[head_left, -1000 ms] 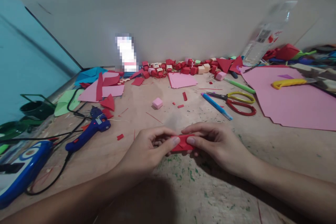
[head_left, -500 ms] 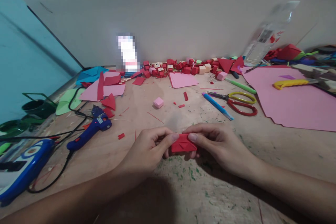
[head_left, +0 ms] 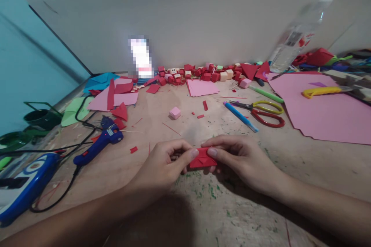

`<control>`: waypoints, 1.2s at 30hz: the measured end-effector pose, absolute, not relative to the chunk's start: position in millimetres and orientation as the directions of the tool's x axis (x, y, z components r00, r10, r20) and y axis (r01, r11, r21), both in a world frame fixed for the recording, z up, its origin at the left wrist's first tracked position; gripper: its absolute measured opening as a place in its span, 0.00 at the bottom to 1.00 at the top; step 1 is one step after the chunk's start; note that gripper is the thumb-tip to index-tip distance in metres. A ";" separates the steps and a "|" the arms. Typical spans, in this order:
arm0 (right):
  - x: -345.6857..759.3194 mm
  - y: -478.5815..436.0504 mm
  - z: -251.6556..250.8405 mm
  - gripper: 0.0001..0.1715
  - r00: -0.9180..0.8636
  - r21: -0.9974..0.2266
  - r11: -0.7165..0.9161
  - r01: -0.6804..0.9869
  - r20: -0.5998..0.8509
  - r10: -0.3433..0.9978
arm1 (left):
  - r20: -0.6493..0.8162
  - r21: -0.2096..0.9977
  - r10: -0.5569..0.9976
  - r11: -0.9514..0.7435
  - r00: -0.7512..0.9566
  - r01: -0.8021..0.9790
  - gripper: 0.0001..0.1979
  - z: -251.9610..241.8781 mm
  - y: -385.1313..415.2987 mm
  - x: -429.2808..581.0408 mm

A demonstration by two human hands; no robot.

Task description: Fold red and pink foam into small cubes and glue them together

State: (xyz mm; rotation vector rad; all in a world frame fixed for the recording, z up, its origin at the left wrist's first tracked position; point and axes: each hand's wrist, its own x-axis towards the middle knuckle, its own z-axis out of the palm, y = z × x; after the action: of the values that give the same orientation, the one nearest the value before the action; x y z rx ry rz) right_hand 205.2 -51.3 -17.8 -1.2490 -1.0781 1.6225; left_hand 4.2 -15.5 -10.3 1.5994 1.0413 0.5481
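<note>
A small folded piece of red paper (head_left: 202,161) is held just above the wooden table, low in the middle of the view. My left hand (head_left: 168,162) pinches its left end, thumb on top and fingers curled behind. On its right end my right hand (head_left: 242,158) has the same closed grip, thumb pressing on the upper edge. Creases and a small raised flap show on the paper's front. Its back, with most of my fingertips, is hidden. Beyond my hands a pink paper cube (head_left: 175,113) rests on the table.
To the left lie a blue glue gun (head_left: 100,141) and its cord. Scissors (head_left: 256,112), a blue pen (head_left: 240,117) and a yellow cutter (head_left: 321,92) on pink sheets (head_left: 324,119) lie right. Several small paper cubes (head_left: 206,77) line the wall, near a bottle (head_left: 295,40).
Both thumbs have shifted slightly closer together on the red paper. The view has barely moved, and everything else on the table stays where it was.
</note>
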 end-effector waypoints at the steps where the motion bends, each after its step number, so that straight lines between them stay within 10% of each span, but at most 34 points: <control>1: 205.4 -51.6 -18.4 0.20 -0.183 -0.945 -0.313 -0.097 -0.292 0.939 | -0.166 0.941 0.844 -0.019 0.511 0.337 0.16 -10.2 -15.7 4.1; 36: 209.3 -57.5 -19.2 0.21 -0.275 -0.967 -0.143 0.210 -0.199 0.941 | -0.041 0.884 0.808 -0.245 0.588 0.398 0.15 -6.1 -22.2 8.3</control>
State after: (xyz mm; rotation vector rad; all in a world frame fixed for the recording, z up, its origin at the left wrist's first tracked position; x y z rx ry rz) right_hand 209.3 -57.5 -19.2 -1.3284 -1.4888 1.4710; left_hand 8.3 -22.2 -6.1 1.8589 0.9754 0.5358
